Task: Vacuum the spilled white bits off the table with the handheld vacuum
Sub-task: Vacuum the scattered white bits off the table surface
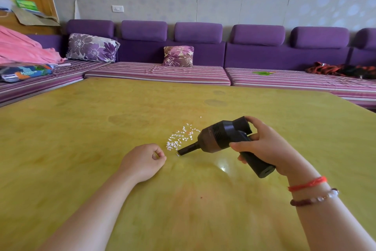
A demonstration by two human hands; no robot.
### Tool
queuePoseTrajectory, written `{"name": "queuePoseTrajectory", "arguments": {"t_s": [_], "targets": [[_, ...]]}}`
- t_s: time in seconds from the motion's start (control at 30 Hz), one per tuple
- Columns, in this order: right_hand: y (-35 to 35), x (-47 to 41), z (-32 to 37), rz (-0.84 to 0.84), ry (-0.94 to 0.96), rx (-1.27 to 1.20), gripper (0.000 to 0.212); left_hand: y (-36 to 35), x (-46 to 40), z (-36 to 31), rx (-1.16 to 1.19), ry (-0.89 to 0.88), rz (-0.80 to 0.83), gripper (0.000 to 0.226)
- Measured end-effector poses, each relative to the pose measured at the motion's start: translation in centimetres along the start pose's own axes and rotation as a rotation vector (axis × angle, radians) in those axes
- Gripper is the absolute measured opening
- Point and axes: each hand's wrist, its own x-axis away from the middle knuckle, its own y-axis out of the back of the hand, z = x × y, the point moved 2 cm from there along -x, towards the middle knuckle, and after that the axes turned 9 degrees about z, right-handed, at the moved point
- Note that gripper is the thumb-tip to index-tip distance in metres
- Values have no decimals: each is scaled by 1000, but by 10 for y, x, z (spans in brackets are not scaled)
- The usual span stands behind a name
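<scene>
Toward the middle of the table [81,139], a little to the right and well in from every edge, the bits [181,138] are lying in a loose white scatter, a few strays trailing off toward the far edge. In the head view, the only one, the right hand [264,145] is clamping the vacuum [223,139] by its handle, fingers wrapped round and the thumb lying along the body. The nozzle [186,150] is pointing left and down, its mouth sitting at the near fringe of the scatter, touching or just off the table; which, I cannot tell. The left hand [145,159] is resting on the table just beside the near-left side of the bits, fingers curled shut into a loose fist on nothing visible.

Most of the scatter is still lying there, so the job looks barely begun. The bits look light and papery, so air from the body's vents or a fast sweep could be blowing them outward toward the far edge rather than drawing them in. The narrow mouth is covering little at a time; strays may get missed. The fist, so near, could brush bits aside.
</scene>
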Motion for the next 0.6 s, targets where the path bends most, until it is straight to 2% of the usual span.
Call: {"name": "queuePoseTrajectory", "arguments": {"t_s": [0.6], "targets": [[1,0,0,-59,6,-27,75,0,1,0,4,9,-3,18]]}}
